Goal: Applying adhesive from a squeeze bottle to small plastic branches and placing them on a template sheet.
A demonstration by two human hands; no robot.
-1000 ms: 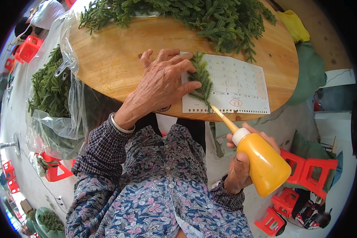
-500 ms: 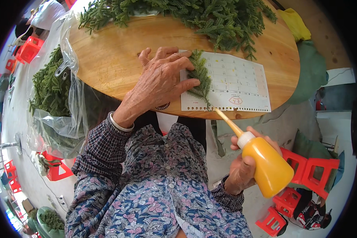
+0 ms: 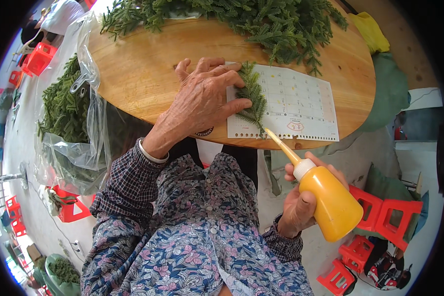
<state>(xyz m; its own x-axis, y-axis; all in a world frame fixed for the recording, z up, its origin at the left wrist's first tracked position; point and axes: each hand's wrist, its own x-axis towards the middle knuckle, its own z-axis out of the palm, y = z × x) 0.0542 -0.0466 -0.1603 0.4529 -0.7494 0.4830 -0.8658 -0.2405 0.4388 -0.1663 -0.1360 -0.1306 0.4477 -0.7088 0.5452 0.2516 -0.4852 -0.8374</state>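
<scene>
My left hand (image 3: 208,93) lies over the left part of a white calendar sheet (image 3: 301,93) on the wooden table. Its thumb and fingertips hold a green fir-like sprig (image 3: 253,96) against the sheet, the stem end pointing toward me. In my right hand (image 3: 301,204) is a squeeze bottle (image 3: 330,202) of yellow-orange liquid with a white collar, tilted so that its long thin nozzle points up and left. The nozzle tip is at or very close to the sprig's stem, near the sheet's perforated edge; contact is hard to tell.
A heap of green sprigs (image 3: 261,22) covers the far side of the round wooden table (image 3: 138,74). More greenery fills a clear plastic bag (image 3: 71,153) at the left, with scissors (image 3: 79,84) by its rim. Red stools (image 3: 397,217) stand at the right; a yellow cloth (image 3: 370,32) lies behind.
The nozzle tip has shifted slightly up and left, along the sprig's stem. The bottle has moved a little with it. My left hand keeps its hold on the sprig.
</scene>
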